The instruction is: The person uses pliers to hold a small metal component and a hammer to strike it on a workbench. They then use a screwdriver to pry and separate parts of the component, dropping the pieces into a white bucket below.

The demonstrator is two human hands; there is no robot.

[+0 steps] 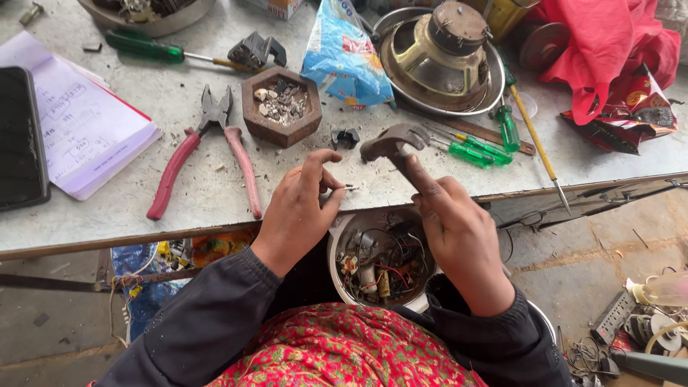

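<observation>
Right hand (459,222) grips hammer (393,142) (raised).

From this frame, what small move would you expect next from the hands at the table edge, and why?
Probably a short downward tap. The right hand holds a small hammer with its head raised just above the table, while the left hand pinches a tiny metal piece against the surface almost below the head. The piece is too small to identify.
</observation>
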